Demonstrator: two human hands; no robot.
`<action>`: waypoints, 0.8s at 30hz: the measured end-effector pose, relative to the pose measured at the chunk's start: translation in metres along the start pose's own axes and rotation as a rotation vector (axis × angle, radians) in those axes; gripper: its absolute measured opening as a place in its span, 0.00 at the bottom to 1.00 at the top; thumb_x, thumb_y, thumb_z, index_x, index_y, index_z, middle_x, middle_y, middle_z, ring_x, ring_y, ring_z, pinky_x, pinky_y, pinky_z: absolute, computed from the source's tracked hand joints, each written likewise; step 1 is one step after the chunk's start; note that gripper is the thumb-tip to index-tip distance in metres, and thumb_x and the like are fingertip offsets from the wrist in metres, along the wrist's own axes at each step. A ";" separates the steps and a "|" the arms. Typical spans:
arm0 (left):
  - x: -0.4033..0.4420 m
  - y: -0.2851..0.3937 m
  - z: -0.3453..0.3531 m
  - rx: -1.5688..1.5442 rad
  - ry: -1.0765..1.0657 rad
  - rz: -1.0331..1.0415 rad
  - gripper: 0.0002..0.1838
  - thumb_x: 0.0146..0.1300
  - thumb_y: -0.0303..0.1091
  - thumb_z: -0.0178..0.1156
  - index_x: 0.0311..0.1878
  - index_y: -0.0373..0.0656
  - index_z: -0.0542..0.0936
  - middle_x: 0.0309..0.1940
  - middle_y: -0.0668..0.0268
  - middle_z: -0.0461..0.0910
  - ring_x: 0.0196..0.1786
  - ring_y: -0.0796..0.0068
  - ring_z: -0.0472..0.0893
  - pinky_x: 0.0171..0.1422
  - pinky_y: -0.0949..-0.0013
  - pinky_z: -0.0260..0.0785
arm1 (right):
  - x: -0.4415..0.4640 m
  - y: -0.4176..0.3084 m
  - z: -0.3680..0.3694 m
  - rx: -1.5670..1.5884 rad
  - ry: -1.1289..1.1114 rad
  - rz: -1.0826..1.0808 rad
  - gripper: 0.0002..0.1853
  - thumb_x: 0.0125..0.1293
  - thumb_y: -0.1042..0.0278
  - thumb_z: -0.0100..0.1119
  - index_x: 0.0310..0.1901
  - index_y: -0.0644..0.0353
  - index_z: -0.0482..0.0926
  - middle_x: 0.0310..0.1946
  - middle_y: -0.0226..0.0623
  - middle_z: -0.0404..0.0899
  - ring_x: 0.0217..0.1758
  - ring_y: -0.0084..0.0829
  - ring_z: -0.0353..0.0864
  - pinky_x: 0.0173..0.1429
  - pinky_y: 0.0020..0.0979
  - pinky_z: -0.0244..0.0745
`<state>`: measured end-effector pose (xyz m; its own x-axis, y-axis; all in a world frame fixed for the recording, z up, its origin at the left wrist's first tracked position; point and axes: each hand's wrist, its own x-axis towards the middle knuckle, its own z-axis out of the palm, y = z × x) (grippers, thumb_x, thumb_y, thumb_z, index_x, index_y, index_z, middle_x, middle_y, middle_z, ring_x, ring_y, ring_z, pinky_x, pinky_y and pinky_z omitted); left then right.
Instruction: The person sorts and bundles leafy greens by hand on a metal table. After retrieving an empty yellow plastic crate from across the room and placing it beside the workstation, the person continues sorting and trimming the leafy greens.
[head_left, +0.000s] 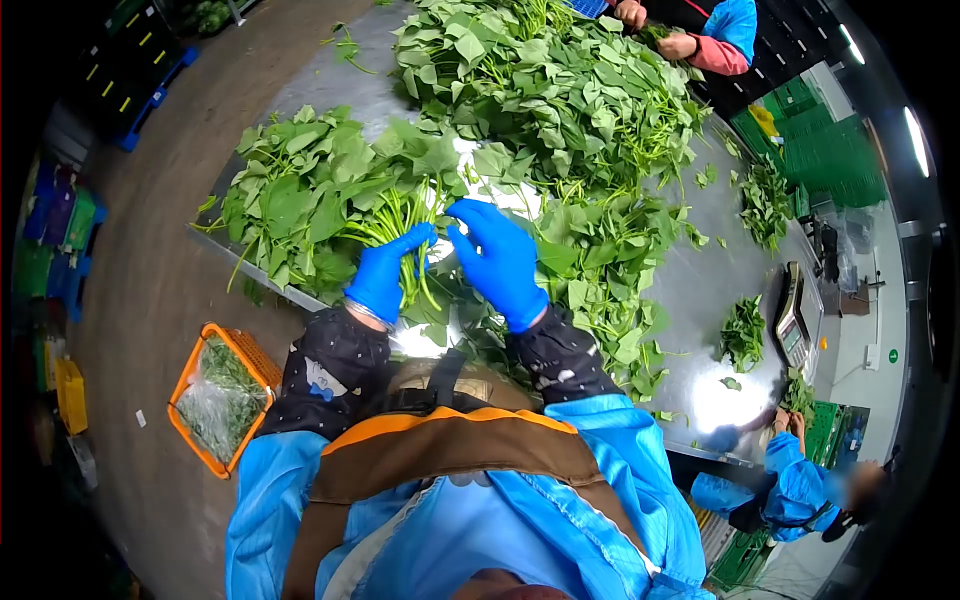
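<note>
My left hand (385, 272), in a blue glove, is closed round the stems of a bunch of leafy greens (400, 215). The leaves of the bunch spread up and to the left over the metal table (675, 285). Just right of the stems is my right hand (497, 262), also gloved in blue, its fingers apart and nothing held in it. A large pile of greens (560, 110) lies beyond my hands, and more leafy stems (600, 270) lie to the right of my right hand.
An orange basket (262, 360) with bagged greens stands on the floor at the left. A scale (792, 325) sits at the table's right side. One person's hands (675, 44) work at the far edge; another person (795, 490) is at the lower right.
</note>
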<state>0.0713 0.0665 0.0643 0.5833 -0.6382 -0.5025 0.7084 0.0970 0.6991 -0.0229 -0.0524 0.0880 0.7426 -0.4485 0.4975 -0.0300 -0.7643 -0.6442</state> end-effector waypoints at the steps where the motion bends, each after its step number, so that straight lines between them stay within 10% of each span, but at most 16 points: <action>1: -0.001 -0.001 0.001 0.011 -0.015 0.016 0.10 0.57 0.35 0.59 0.40 0.41 0.78 0.29 0.68 0.79 0.26 0.80 0.74 0.30 0.79 0.66 | -0.001 0.005 0.003 -0.062 -0.041 0.002 0.08 0.54 0.68 0.58 0.37 0.56 0.78 0.32 0.34 0.77 0.24 0.29 0.76 0.28 0.27 0.69; 14: -0.007 -0.003 -0.008 0.087 0.000 0.111 0.10 0.55 0.32 0.60 0.39 0.37 0.79 0.31 0.67 0.78 0.33 0.78 0.76 0.38 0.77 0.66 | -0.028 0.096 0.049 -0.126 -0.129 0.144 0.08 0.52 0.61 0.57 0.28 0.56 0.78 0.21 0.37 0.76 0.22 0.36 0.75 0.27 0.32 0.68; 17: -0.005 0.032 -0.043 -0.038 -0.004 0.250 0.10 0.58 0.36 0.57 0.35 0.39 0.78 0.29 0.67 0.77 0.32 0.77 0.75 0.39 0.76 0.67 | -0.008 0.072 0.013 0.481 -0.064 0.837 0.14 0.52 0.63 0.59 0.40 0.59 0.78 0.34 0.38 0.79 0.32 0.33 0.77 0.36 0.28 0.71; 21: -0.011 0.073 -0.075 -0.240 0.277 0.439 0.10 0.59 0.36 0.58 0.37 0.39 0.77 0.28 0.67 0.77 0.32 0.75 0.76 0.38 0.74 0.68 | -0.009 0.060 0.024 -0.219 0.115 0.131 0.19 0.52 0.64 0.58 0.48 0.55 0.74 0.41 0.38 0.76 0.40 0.35 0.76 0.44 0.31 0.70; 24: -0.009 0.068 -0.096 -0.220 0.255 0.424 0.11 0.59 0.36 0.58 0.41 0.40 0.75 0.31 0.67 0.77 0.32 0.77 0.75 0.36 0.76 0.68 | -0.014 0.042 0.061 0.075 -0.267 0.103 0.15 0.53 0.67 0.57 0.44 0.56 0.74 0.40 0.41 0.75 0.44 0.41 0.73 0.47 0.36 0.68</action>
<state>0.1523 0.1527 0.0673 0.8948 -0.3049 -0.3260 0.4401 0.4806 0.7585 0.0058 -0.0499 0.0186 0.8884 -0.3765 0.2625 -0.0725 -0.6799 -0.7297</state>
